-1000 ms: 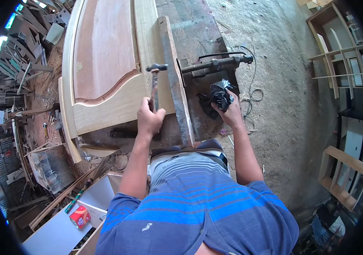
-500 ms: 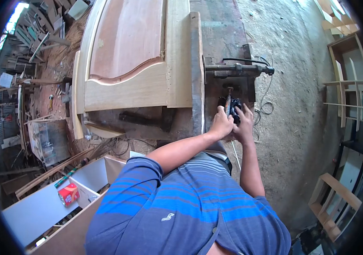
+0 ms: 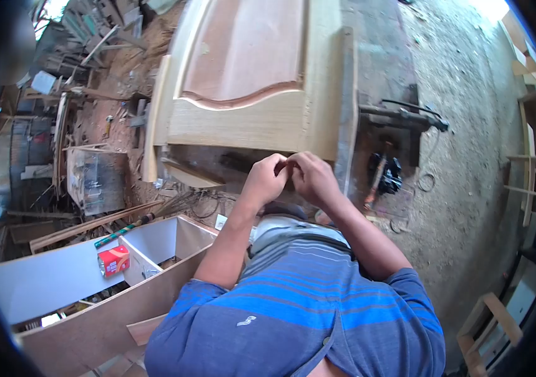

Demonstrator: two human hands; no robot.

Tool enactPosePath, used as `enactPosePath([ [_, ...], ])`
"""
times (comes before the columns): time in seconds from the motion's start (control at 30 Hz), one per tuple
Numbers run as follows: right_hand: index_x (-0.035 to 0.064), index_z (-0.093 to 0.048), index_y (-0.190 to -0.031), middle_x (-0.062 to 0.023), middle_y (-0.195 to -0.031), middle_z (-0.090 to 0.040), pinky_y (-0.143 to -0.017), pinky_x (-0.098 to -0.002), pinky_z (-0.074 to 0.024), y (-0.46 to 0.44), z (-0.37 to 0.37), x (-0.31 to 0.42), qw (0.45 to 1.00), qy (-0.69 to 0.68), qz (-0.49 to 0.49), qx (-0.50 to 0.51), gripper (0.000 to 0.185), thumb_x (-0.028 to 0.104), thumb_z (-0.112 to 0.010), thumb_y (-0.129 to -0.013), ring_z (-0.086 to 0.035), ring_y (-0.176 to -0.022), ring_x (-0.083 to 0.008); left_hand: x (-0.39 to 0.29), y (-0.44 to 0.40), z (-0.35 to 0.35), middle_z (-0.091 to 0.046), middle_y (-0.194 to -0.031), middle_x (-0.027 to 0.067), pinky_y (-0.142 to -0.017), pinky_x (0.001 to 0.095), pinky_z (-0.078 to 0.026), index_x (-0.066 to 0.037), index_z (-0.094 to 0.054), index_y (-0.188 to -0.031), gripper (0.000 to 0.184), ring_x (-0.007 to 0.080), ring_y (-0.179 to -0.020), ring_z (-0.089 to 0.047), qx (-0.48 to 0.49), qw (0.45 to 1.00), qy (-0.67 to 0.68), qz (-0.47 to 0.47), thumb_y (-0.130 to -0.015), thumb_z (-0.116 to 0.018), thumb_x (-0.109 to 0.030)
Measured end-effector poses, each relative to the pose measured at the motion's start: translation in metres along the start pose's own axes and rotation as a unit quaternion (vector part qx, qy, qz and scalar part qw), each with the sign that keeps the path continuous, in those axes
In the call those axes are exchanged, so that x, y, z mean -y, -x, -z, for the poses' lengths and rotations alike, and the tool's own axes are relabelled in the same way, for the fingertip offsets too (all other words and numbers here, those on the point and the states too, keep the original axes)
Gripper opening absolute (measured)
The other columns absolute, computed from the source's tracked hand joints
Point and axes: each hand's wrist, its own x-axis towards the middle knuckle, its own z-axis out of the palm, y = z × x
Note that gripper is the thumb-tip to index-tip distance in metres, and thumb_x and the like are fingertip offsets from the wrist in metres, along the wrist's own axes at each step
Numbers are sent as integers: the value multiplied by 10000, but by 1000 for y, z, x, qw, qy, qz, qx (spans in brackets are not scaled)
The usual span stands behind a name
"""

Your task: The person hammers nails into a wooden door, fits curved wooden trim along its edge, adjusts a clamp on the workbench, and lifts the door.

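Both hands are together in front of the lower edge of a panelled wooden door (image 3: 236,119), which lies flat on the workbench. My left hand (image 3: 265,180) is closed with fingertips pinched, meeting those of my right hand (image 3: 314,181). The right hand's fingers are curled and pressed together too. Whatever sits between the fingertips is too small or hidden to make out. To the right, on the bench end, lie a long tool with a wooden handle (image 3: 376,179) and a crumpled black plastic bag (image 3: 391,174), both apart from my hands.
A metal clamp bar (image 3: 400,116) juts out at the bench's right side, beside an upright-edged board (image 3: 347,113). At lower left stands an open wooden cabinet box (image 3: 117,301) with a red packet (image 3: 114,261) in it. Scrap wood (image 3: 95,38) is heaped at upper left.
Both hands have left the black bag and wooden-handled tool on the right and come together in front of the door. The view has shifted left.
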Motion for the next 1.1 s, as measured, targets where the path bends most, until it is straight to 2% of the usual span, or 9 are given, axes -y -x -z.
enactPosePath([
  [0.13, -2, -728, -1113, -244, -1098, -738, -931, -519, -596, -10, -110, -27, 983, 145, 80, 82, 260, 167, -751, -918, -727, -1040, -430, 89, 24, 44, -785, -1003, 201, -816, 435, -632, 21, -723, -1108, 235, 332, -885, -788, -133, 990, -43, 15, -981, -758, -174],
  [0.23, -12, -727, -1116, -262, -1060, -751, -927, -531, -606, -6, -159, -73, 951, 207, -22, 228, 323, 203, -793, -885, -740, -1055, -435, 148, 39, 76, -781, -1027, 193, -823, 444, -629, 9, -721, -1113, 219, 321, -926, -786, -160, 986, -36, 34, -969, -748, -154],
  [0.37, -12, -690, -1119, -256, -1038, -756, -901, -547, -607, -18, -153, -60, 925, 259, -42, 275, 381, 185, -811, -816, -745, -1004, -468, 231, 70, 119, -578, -1558, 256, -1256, 531, -410, -57, -637, -1409, 580, 426, -1483, -517, -206, 949, -236, 4, -832, -691, -23],
  [0.4, -5, -671, -1141, -256, -1031, -754, -897, -549, -603, -15, -151, -51, 932, 256, -40, 254, 396, 173, -807, -814, -742, -1008, -473, 248, 77, 126, -413, -1704, 265, -1358, 555, -231, -62, -563, -1526, 758, 479, -1609, -318, -168, 958, -226, 50, -780, -685, -1],
  [0.5, 27, -608, -1206, -264, -1028, -742, -891, -547, -589, -7, -148, -17, 955, 210, -75, 196, 455, 140, -801, -810, -727, -1041, -478, 301, 86, 141, -457, -1673, 253, -1366, 617, -163, -68, -594, -1509, 725, 462, -1628, -304, -132, 943, -302, 49, -790, -675, -16],
  [0.63, 67, -605, -1341, -203, -1117, -710, -898, -492, -587, 18, -119, 11, 993, 71, -54, 72, 468, 122, -804, -921, -695, -1084, -460, 367, 71, 146, -615, -1488, 215, -1337, 634, -234, -98, -707, -1366, 589, 427, -1540, -439, -144, 929, -340, -30, -778, -725, -70],
  [0.87, 42, -553, -1394, -47, -1005, -728, -803, -307, -596, 61, -34, 82, 942, -141, -162, -256, 476, 60, -812, -995, -713, -903, -128, 311, 67, 184, -645, -1363, 185, -1191, 539, -440, -102, -661, -1375, 519, 419, -1340, -573, -252, 923, -227, -183, -896, -839, -192],
  [0.9, 50, -379, -1670, -22, -988, -692, -825, -294, -607, 70, -18, 78, 935, -156, -160, -276, 736, 31, -748, -1032, -700, -884, -115, 291, 69, 189, -645, -1354, 185, -1171, 527, -451, -97, -659, -1379, 514, 414, -1319, -581, -267, 933, -167, -175, -918, -841, -235],
  [1.1, 74, -623, -1458, 34, -824, -633, -558, -244, -491, 110, 71, 23, 888, -3, -238, -394, 428, 272, -730, -1094, -589, -635, -55, 167, 67, 190, -641, -1354, 120, -1124, 420, -460, -25, -533, -1504, 610, 260, -1255, -597, -276, 921, 206, -179, -1078, -741, -408],
])
